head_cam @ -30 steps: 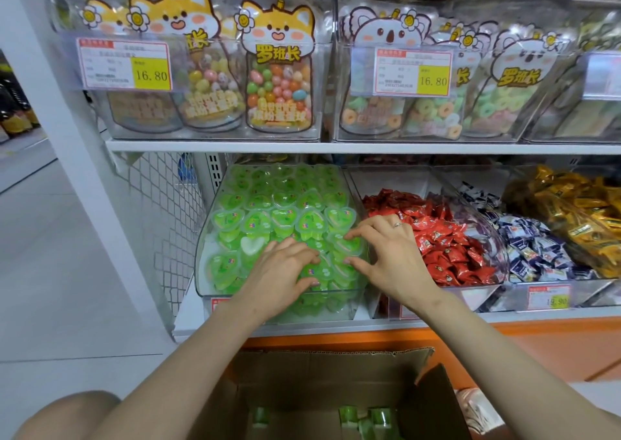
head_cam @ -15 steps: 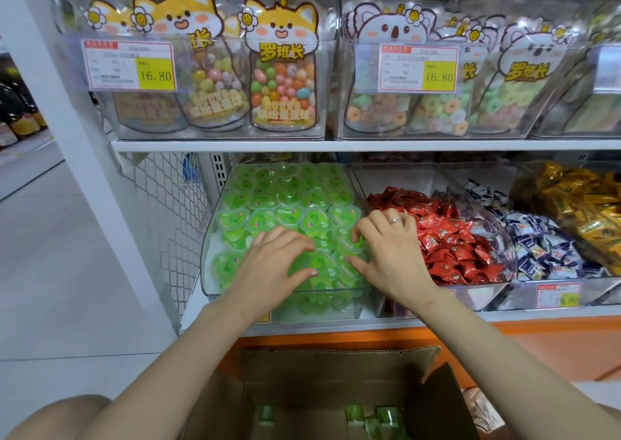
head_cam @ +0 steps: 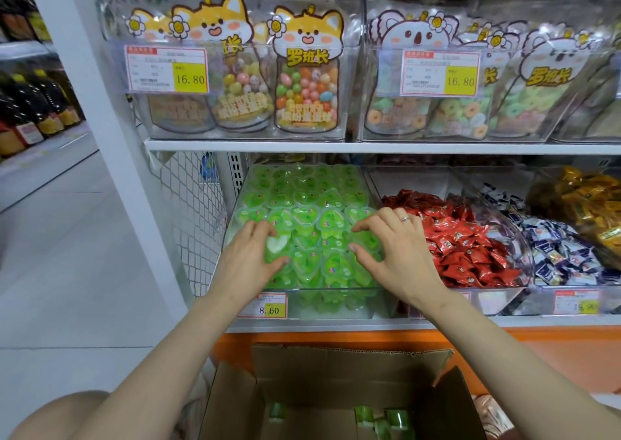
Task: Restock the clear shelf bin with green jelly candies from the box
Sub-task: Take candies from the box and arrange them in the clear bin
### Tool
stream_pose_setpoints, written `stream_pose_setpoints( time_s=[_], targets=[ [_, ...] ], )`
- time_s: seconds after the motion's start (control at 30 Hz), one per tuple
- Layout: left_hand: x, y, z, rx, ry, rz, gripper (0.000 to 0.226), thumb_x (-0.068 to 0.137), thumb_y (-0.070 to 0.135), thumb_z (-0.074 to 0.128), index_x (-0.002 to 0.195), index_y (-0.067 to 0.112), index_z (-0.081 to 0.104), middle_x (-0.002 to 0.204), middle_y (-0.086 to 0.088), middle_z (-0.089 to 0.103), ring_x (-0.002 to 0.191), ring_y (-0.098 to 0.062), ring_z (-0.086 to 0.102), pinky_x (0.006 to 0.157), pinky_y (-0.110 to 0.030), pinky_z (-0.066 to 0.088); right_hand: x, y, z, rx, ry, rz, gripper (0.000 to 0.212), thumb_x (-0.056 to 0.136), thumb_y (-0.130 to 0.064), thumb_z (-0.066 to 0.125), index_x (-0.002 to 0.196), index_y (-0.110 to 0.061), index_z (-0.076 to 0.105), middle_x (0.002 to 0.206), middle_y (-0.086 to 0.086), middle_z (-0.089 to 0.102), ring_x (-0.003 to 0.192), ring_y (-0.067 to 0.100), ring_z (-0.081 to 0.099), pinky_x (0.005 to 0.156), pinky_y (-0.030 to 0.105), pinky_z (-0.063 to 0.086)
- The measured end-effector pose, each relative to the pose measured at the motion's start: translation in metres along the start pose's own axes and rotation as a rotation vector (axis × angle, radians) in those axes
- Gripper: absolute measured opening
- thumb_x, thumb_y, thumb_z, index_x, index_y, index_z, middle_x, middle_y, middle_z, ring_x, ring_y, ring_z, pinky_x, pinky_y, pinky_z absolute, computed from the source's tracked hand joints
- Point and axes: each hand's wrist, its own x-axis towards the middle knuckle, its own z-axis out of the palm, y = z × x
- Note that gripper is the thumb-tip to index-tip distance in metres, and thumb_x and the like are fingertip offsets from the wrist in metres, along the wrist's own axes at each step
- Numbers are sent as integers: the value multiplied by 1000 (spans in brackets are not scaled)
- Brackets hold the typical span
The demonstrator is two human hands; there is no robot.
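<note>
The clear shelf bin [head_cam: 336,291] on the lower shelf is packed with green heart-shaped jelly candies [head_cam: 302,201]. Both my hands lie on the front rows with arched fingers. My left hand [head_cam: 248,260] has its fingertips and thumb either side of a cup with a white heart [head_cam: 277,245]. My right hand [head_cam: 401,255], with a ring on it, touches the candies at the bin's right side with spread fingertips. Neither hand lifts a candy. Below stands the open cardboard box [head_cam: 336,372] with a few green jelly cups [head_cam: 393,419] at the bottom.
Right of the green bin are bins of red wrapped sweets [head_cam: 463,248], blue-white sweets [head_cam: 554,248] and yellow sweets [head_cam: 588,201]. The shelf above [head_cam: 336,146] holds bagged candy in clear bins. A price tag [head_cam: 265,307] hangs on the bin front. Aisle floor lies to the left.
My left hand has slid left across the candies and now brackets the white-heart cup. My right hand stays at the bin's right side. The view has shifted slightly left.
</note>
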Motion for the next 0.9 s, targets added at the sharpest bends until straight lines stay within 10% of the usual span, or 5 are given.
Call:
stream_pose_setpoints(
  time_s=[0.23, 0.43, 0.9],
  targets=[
    [-1, 12, -23, -238, 119, -80, 32, 74, 34, 75, 98, 17, 62, 95, 4, 56, 77, -14, 57, 71, -30, 45, 7, -3, -2, 251, -44, 130, 30, 80, -44, 51, 97, -23, 63, 91, -8, 58, 88, 15, 53, 80, 29, 32],
    [0, 45, -24, -1336, -417, -586, 28, 91, 33, 52, 103, 10, 63, 82, -7, 67, 62, -9, 60, 52, -17, 50, 9, -19, -4, 536, -252, 49, 67, 72, -33, 78, 131, -25, 48, 113, -11, 55, 103, -1, 47, 96, 32, 41],
    [3, 58, -6, -1121, -504, -468, 56, 92, 58, 31, 96, 12, 63, 59, 0, 62, 51, -8, 54, 52, -19, 39, 4, -24, -1, 350, -226, -21, 69, 71, -62, 55, 129, -24, 52, 105, -14, 55, 96, 4, 45, 85, 22, 29]
  ],
)
